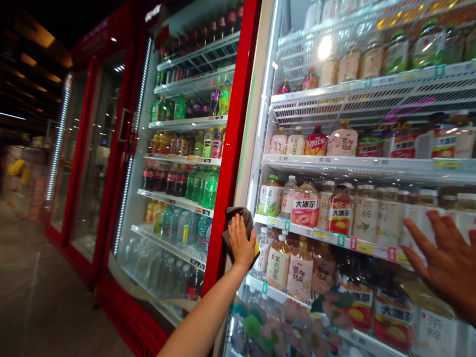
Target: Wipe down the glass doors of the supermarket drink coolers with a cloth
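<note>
My left hand [241, 244] lies flat with fingers extended, pressing a dark grey cloth [246, 215] against the edge of a glass-door drinks fridge. A bit of yellow shows at the cloth's lower right corner. That spot is the pale door frame [246, 148], beside the red frame of the neighbouring fridge. At the right edge, my right hand [442, 255] is raised with its fingers spread and nothing in it. It is before the glass door, in front of shelved tea bottles [379, 213]; whether it touches the glass I cannot tell.
Bottled drinks fill several shelves [334, 159] behind the glass. A red-framed fridge [226, 148] with soda bottles stands to the left, and another red fridge [89, 163] beyond it. Flower decoration or its reflection [290, 322] shows low on the glass. Tiled floor [40, 292] runs along the left.
</note>
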Motion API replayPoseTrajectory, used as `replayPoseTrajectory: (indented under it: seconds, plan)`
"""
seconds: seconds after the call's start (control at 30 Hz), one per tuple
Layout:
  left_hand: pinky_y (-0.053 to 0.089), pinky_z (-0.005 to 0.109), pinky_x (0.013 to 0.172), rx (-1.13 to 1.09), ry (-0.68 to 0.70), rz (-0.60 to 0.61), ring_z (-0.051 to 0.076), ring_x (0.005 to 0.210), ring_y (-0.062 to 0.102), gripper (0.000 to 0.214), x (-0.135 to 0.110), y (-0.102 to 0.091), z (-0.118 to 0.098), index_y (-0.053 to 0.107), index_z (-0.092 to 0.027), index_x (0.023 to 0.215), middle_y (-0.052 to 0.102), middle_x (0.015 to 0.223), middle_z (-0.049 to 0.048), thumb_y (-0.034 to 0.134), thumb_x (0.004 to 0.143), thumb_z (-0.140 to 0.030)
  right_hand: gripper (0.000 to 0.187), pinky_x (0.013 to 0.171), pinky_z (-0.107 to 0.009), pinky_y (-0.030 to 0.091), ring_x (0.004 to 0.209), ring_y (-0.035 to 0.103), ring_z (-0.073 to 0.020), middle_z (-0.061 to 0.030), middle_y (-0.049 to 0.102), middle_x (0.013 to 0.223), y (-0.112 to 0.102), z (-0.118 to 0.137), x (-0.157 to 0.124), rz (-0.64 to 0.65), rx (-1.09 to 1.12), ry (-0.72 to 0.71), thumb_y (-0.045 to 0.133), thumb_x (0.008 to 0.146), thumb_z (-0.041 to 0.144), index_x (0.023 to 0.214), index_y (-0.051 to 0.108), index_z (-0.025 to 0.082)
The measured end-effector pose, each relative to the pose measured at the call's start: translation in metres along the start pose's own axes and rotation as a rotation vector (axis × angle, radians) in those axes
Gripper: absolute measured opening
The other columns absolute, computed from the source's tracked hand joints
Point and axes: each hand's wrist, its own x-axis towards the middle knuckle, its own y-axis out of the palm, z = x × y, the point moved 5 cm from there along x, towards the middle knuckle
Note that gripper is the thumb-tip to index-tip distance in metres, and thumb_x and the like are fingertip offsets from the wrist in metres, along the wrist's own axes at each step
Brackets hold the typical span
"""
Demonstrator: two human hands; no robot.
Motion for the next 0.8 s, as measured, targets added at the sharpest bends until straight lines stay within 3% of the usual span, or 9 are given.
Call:
replayPoseTrajectory:
  seconds: [0.1, 0.23, 0.33, 0.4, 0.5, 0.6, 0.67, 0.73, 0.8]
  plan:
    - [0.025, 0.055, 0.126, -0.012, 0.009, -0.018, 0.027, 0.154, 0.028, 0.060, 0.051, -0.004, -0.012, 0.033, -0.016, 0.157, 0.037, 0.162, 0.0151, 0.038, 0.100, -0.036, 0.077, 0.118, -0.069, 0.023, 0.152, 0.023, -0.0402, -0.0060, 0.006, 0.171, 0.003, -0.002, 0.001, -0.005, -0.042, -0.029, 0.047, 0.095, 0.034, 0.161, 0.010, 0.043]
    - [0.020, 0.051, 0.127, -0.026, 0.081, 0.003, 0.026, 0.155, 0.027, 0.060, 0.166, -0.014, -0.055, 0.039, -0.015, 0.154, 0.035, 0.164, 0.0130, 0.040, 0.099, -0.037, 0.076, 0.119, -0.067, 0.023, 0.151, 0.026, -0.0398, -0.0065, 0.007, 0.171, 0.004, -0.004, 0.002, -0.010, -0.072, -0.049, 0.047, 0.097, 0.037, 0.161, 0.007, 0.044]
    - [0.019, 0.053, 0.127, -0.021, -0.062, -0.044, 0.030, 0.155, 0.026, 0.059, 0.214, -0.017, -0.094, 0.042, -0.012, 0.153, 0.033, 0.164, 0.0149, 0.039, 0.100, -0.037, 0.073, 0.122, -0.064, 0.019, 0.152, 0.024, -0.0382, -0.0051, 0.008, 0.171, 0.004, -0.005, 0.003, -0.028, -0.051, -0.039, 0.045, 0.099, 0.039, 0.161, 0.007, 0.046]
    - [0.017, 0.055, 0.127, -0.021, -0.013, -0.043, 0.030, 0.155, 0.023, 0.060, 0.210, -0.014, -0.125, 0.042, -0.013, 0.153, 0.031, 0.165, 0.0144, 0.040, 0.100, -0.039, 0.073, 0.122, -0.063, 0.019, 0.152, 0.024, -0.0376, -0.0047, 0.008, 0.171, 0.004, -0.004, 0.003, -0.026, -0.045, -0.040, 0.045, 0.099, 0.040, 0.161, 0.008, 0.046]
    - [0.014, 0.051, 0.129, -0.049, 0.364, 0.062, 0.026, 0.156, 0.024, 0.062, 0.163, -0.004, -0.162, 0.039, -0.022, 0.156, 0.033, 0.166, 0.0075, 0.046, 0.098, -0.043, 0.073, 0.123, -0.063, 0.017, 0.153, 0.022, -0.0373, -0.0064, 0.008, 0.171, 0.005, -0.004, 0.002, -0.021, -0.053, -0.044, 0.045, 0.099, 0.037, 0.161, 0.007, 0.044]
    - [0.013, 0.049, 0.129, -0.044, 0.561, 0.171, 0.024, 0.154, 0.027, 0.062, 0.127, -0.003, -0.157, 0.040, -0.029, 0.155, 0.038, 0.163, 0.0031, 0.050, 0.096, -0.047, 0.072, 0.123, -0.064, 0.017, 0.153, 0.021, -0.0377, -0.0067, 0.008, 0.171, 0.005, -0.004, 0.001, -0.032, -0.047, -0.047, 0.045, 0.099, 0.037, 0.162, 0.010, 0.042]
    - [0.015, 0.051, 0.129, -0.010, 0.370, 0.139, 0.026, 0.155, 0.025, 0.061, 0.142, -0.010, -0.135, 0.041, -0.027, 0.155, 0.036, 0.164, 0.0042, 0.048, 0.097, -0.045, 0.072, 0.122, -0.064, 0.018, 0.153, 0.022, -0.0382, -0.0067, 0.008, 0.171, 0.006, -0.005, 0.001, -0.034, -0.035, -0.048, 0.045, 0.098, 0.039, 0.162, 0.012, 0.041]
    - [0.018, 0.053, 0.127, 0.015, 0.025, 0.049, 0.029, 0.156, 0.023, 0.060, 0.177, -0.020, -0.117, 0.040, -0.022, 0.155, 0.031, 0.167, 0.0086, 0.043, 0.099, -0.042, 0.072, 0.121, -0.067, 0.020, 0.152, 0.024, -0.0392, -0.0077, 0.010, 0.171, 0.007, -0.006, 0.001, -0.047, -0.037, -0.056, 0.045, 0.099, 0.038, 0.162, 0.011, 0.040]
    - [0.020, 0.055, 0.126, 0.016, -0.202, -0.013, 0.033, 0.155, 0.023, 0.060, 0.211, -0.025, -0.121, 0.038, -0.018, 0.156, 0.028, 0.167, 0.0114, 0.041, 0.100, -0.041, 0.072, 0.118, -0.069, 0.024, 0.151, 0.027, -0.0404, -0.0085, 0.011, 0.171, 0.008, -0.008, 0.001, -0.058, -0.059, -0.081, 0.045, 0.099, 0.038, 0.162, 0.010, 0.040]
